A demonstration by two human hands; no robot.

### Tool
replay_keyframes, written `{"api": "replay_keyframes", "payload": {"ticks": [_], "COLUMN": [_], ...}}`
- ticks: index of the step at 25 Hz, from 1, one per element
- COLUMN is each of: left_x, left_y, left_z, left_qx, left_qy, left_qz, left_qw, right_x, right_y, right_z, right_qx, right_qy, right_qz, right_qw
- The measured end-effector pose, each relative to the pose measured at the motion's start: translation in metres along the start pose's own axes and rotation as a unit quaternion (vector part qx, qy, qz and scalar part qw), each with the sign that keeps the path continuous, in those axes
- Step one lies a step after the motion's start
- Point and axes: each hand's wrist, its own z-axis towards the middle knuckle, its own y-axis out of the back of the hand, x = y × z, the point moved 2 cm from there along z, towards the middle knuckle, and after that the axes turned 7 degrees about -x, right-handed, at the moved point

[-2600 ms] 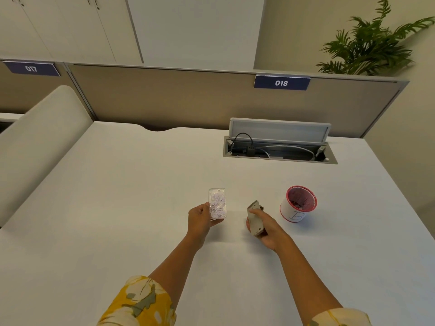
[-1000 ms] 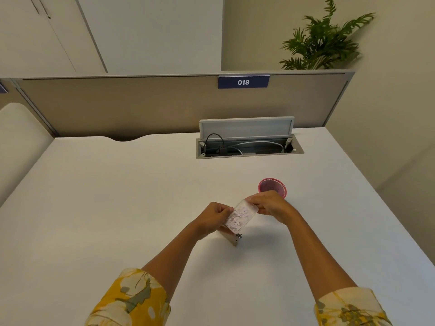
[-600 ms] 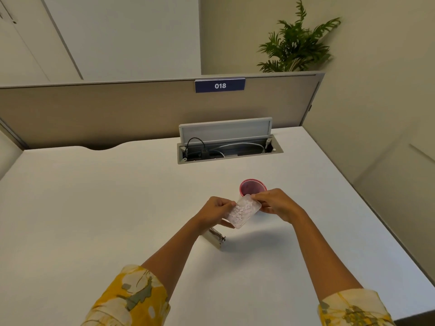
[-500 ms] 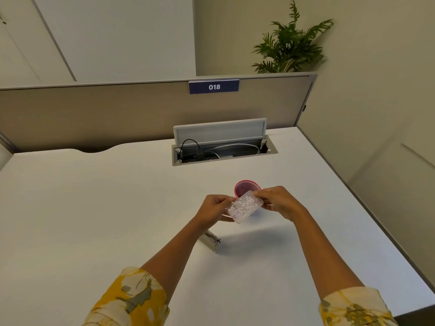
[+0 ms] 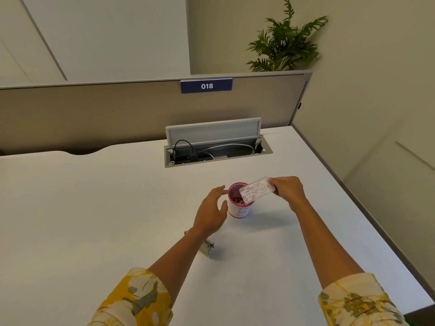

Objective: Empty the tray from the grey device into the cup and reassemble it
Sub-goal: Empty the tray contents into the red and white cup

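The right hand (image 5: 289,191) pinches one clear tray (image 5: 257,190) by its right end; its long axis slopes down-left from the fingers, low end over the one cup (image 5: 239,203). The left hand (image 5: 211,214), fingers spread, holds nothing beside the cup. One grey device (image 5: 206,248) lies on the tabletop (image 5: 94,208) under the left wrist.

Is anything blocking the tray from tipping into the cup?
Nothing visible. The right hand holds the clear tray tilted over the cup, its low end at the open mouth. The left hand sits open beside the cup, off the rim.
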Motion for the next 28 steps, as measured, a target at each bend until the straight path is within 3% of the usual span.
{"api": "replay_keyframes", "payload": {"ticks": [4,8,13,21,28], "left_x": [0.001,0.003,0.002,-0.001,-0.002], "left_y": [-0.005,-0.006,-0.006,-0.008,-0.009], "left_z": [-0.008,-0.013,-0.014,-0.015,-0.016], "left_qx": [0.020,0.049,0.051,0.057,0.069], "left_qy": [-0.080,-0.105,-0.138,-0.158,-0.152], "left_qz": [0.120,0.190,0.258,0.290,0.294], "left_qw": [0.989,0.975,0.955,0.942,0.941], "right_x": [0.006,0.015,0.013,0.003,-0.001], "right_y": [-0.015,-0.028,-0.045,-0.045,-0.039], "right_z": [-0.007,-0.022,-0.034,-0.047,-0.059], "right_qx": [-0.023,-0.034,0.019,0.055,0.029], "right_qy": [0.114,0.216,0.267,0.345,0.434], "right_qz": [-0.045,-0.093,-0.164,-0.183,-0.173], "right_qw": [0.992,0.971,0.950,0.919,0.884]}}
